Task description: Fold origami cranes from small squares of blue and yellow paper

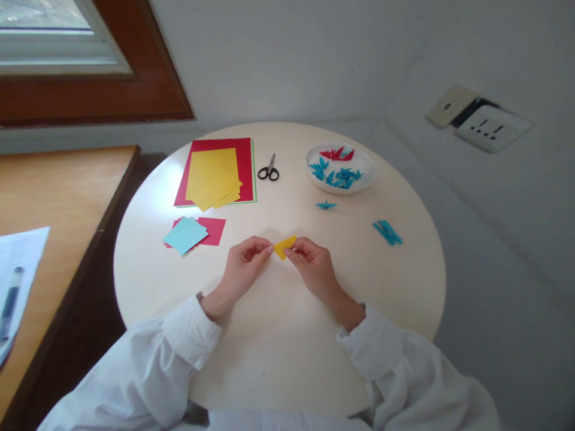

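A small piece of yellow paper (283, 246), folded into a triangle, is held over the middle of the round table. My left hand (246, 263) pinches its left corner between thumb and forefinger. On the other side, my right hand (313, 264) grips it with the thumb in front. Beyond my hands a single blue paper crane (326, 205) stands on the table, just in front of a white dish (366, 179) with several blue and red folded cranes in it. To the left lie small light blue paper squares (187, 234) over pink-red squares (214, 231).
Black-handled scissors (268, 172) lie near the far edge, beside yellow sheets (211, 173) stacked on larger red sheets (248, 155). Blue paper strips (387, 233) are at the right of the white table (278, 359). A wooden desk (81, 179) stands left, with a pen (11, 302) on paper.
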{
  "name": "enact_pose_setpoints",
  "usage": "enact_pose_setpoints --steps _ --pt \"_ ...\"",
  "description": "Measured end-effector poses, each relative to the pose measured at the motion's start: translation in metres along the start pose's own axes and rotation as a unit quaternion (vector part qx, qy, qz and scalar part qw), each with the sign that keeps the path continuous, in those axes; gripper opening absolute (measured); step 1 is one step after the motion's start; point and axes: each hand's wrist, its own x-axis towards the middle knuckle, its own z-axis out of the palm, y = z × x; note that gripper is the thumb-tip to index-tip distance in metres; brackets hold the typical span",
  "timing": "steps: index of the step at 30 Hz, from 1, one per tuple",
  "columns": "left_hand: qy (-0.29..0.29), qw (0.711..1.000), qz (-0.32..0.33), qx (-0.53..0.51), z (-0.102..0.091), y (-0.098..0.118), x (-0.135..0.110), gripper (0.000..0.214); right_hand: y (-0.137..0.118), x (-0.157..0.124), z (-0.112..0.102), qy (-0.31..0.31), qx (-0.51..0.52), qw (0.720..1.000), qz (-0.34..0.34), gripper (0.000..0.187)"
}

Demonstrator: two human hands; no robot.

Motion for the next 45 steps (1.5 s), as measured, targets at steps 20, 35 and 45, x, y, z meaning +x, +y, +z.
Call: enact_pose_setpoints --steps 20,35,45 --pt "-0.019 1.0 -0.02 0.008 0.002 0.0063 -0.0016 0.023 -0.0064 -0.0021 -0.0015 -0.003 0.006 0.999 -0.038 0.008" --pt "-0.012 1.0 -0.019 -0.004 0.0022 0.0039 -0.0007 0.019 -0.004 -0.0009 -0.0018 0.02 0.044 0.998 -0.04 0.013" --pt "0.008 1.0 -0.003 -0.025 0.0014 0.002 -0.0003 0.016 -0.0039 -0.0014 -0.0024 0.015 0.044 0.998 -0.052 0.011"
